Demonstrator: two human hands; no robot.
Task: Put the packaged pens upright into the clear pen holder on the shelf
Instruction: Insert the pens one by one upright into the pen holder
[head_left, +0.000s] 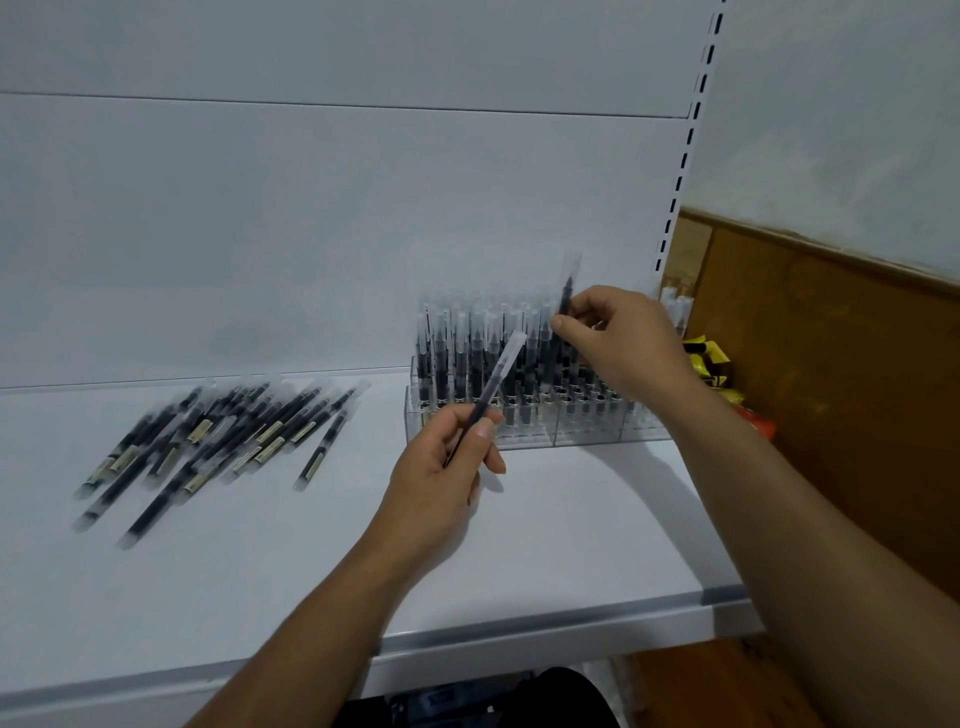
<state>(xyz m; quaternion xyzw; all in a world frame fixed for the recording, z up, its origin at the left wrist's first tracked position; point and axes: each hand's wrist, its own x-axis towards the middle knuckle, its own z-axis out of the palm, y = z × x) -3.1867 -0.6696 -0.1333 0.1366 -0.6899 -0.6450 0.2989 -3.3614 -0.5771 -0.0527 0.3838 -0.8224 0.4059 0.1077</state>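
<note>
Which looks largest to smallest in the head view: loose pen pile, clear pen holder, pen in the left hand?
Loose pen pile and clear pen holder: about alike, so unranked.
Pen in the left hand: smallest.

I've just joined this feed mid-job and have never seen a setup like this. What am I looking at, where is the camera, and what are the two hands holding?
There is no machine here. A person is working with bare hands, and the single picture comes from a camera worn on their head, looking forward and down. The left hand pinches one packaged pen, tilted. The right hand holds a second pen roughly upright above the clear pen holder. The holder stands at the back right of the white shelf and already contains many upright pens. A loose pile of packaged pens lies flat on the shelf to the left.
</note>
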